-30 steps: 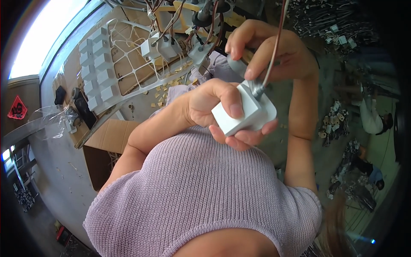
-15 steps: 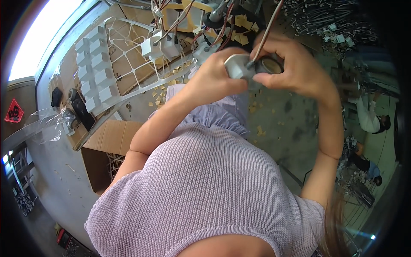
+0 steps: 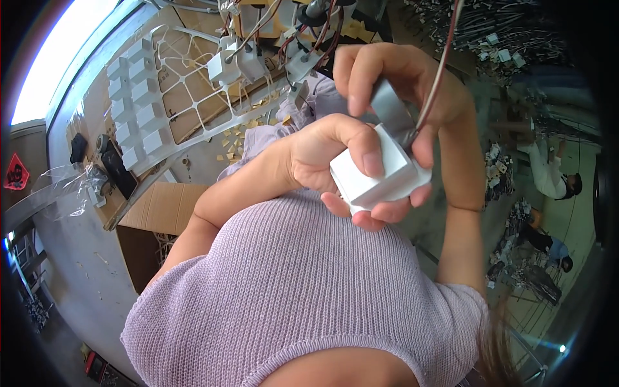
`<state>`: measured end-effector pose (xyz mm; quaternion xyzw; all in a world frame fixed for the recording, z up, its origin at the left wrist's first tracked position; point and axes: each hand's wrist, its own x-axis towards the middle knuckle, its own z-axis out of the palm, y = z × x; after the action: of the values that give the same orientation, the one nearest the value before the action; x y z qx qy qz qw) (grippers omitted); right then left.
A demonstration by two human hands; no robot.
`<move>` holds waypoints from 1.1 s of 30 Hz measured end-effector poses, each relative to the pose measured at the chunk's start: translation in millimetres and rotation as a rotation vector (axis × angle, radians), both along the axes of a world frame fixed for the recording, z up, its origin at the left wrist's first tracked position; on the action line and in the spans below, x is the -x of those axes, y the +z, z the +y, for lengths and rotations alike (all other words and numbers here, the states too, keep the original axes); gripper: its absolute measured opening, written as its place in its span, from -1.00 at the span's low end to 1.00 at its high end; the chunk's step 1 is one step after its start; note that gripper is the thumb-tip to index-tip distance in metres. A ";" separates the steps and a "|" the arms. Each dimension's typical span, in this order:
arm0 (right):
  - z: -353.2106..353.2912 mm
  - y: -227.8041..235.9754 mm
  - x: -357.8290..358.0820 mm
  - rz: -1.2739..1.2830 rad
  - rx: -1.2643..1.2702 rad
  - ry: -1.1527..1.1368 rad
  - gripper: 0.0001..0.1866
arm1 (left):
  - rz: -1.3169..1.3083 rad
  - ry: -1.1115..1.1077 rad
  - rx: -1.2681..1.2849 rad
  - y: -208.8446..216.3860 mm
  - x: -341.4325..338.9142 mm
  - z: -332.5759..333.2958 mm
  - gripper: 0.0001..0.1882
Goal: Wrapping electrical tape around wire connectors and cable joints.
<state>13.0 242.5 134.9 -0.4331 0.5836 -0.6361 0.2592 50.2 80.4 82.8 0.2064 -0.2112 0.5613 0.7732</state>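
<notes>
My left hand (image 3: 322, 151) is closed around a small white plastic box (image 3: 380, 177), with the thumb on top and fingers beneath it, in front of my chest. A brown-and-white cable (image 3: 445, 58) runs up from the box's far right corner. In my right hand (image 3: 425, 77) is a grey tape roll (image 3: 393, 106), its band edge against the box by the cable's base. The right fingers are curled round the roll, and its far side is partly hidden by them.
A white plastic lattice frame (image 3: 206, 93) with several white boxes (image 3: 145, 93) stands at the left. Wired boxes (image 3: 222, 68) hang at the top. An open cardboard box (image 3: 171, 209) sits by my left elbow; bundled cables (image 3: 464, 32) lie top right. Two people (image 3: 548, 171) are at far right.
Both hands have come closer to my chest. The white box has turned, showing its top, and the grey tape roll has tilted from showing its round opening to showing its flat band.
</notes>
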 end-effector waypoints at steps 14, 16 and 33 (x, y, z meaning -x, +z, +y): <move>38.1 33.2 -59.3 -0.400 -0.493 -0.630 -0.43 | 1.265 1.225 0.835 7.0 18.5 -10.3 -0.62; 12.7 38.3 -69.1 -0.360 -0.448 -0.645 -0.26 | 1.323 1.246 0.891 6.3 13.7 -13.6 -0.68; 45.2 11.4 -41.8 0.026 -0.444 -0.502 -0.55 | 1.198 0.922 0.909 13.3 17.8 -26.5 -0.58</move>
<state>54.8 287.8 146.3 -0.2168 0.7998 -0.5318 0.1748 32.4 53.9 96.1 0.2030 0.5779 0.6445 0.4576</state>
